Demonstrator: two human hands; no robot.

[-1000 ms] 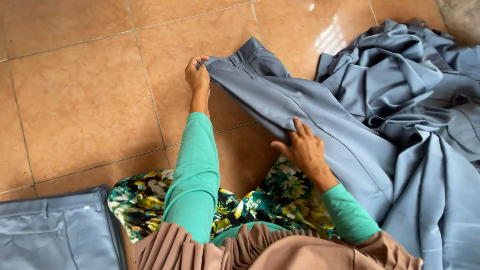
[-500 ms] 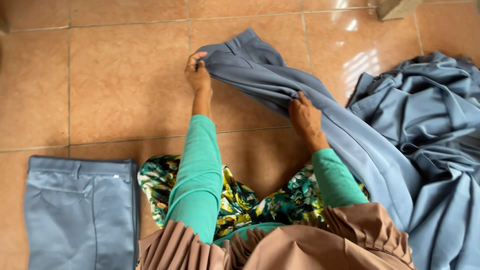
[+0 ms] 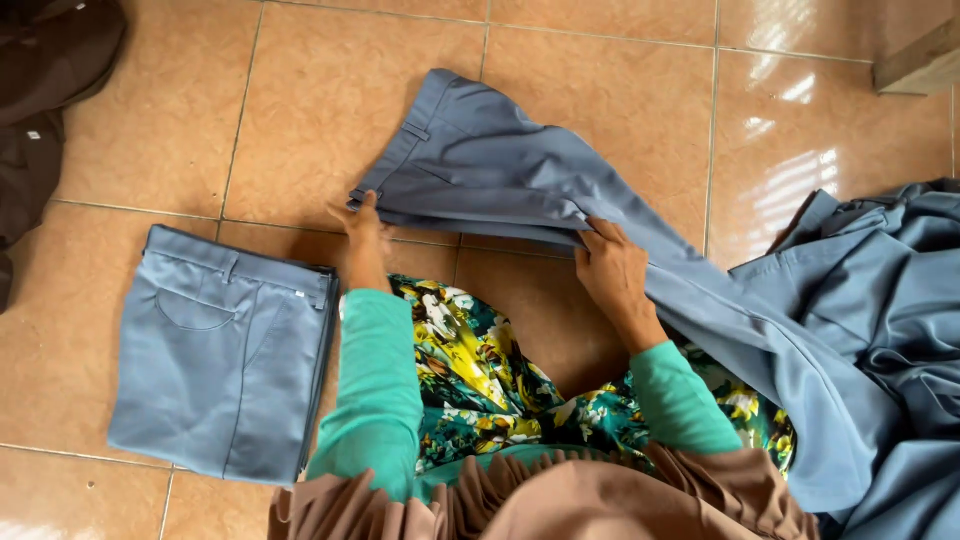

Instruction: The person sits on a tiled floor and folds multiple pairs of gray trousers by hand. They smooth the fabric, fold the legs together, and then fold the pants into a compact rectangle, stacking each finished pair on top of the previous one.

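Head view, looking down at a floor of glossy orange-brown tiles (image 3: 150, 120). Far left of both grips, dark brown cloth (image 3: 45, 80) lies bunched in the top corner. Nearer, just left of the left forearm, a folded pair of grey-blue trousers (image 3: 220, 380) lies flat on the floor, waistband and pocket up, well apart from either grip.

The left hand (image 3: 365, 235), in a green sleeve, has its grip closed narrowly on the waistband corner of an unfolded pair of grey-blue trousers (image 3: 500, 170), pinning that edge down on the floor. The waistband end spreads up and away from this grip. From there the garment's long axis slants rightward and toward the person: the legs run past the right hand (image 3: 610, 270), whose grip is pinched on a fold of the cloth about midway along, then on down to the lower right.

Both hands hold the same garment; the left is nearer the waist, the right nearer the legs. Between the forearms lies the person's lap in a green and yellow flower-printed skirt (image 3: 470, 380), with a tan pleated cloth (image 3: 560, 500) at the bottom edge.

Right of the right grip, a loose heap of grey-blue fabric (image 3: 890, 300) covers the floor and touches the trouser legs. A wooden block's corner (image 3: 925, 65) shows top right.
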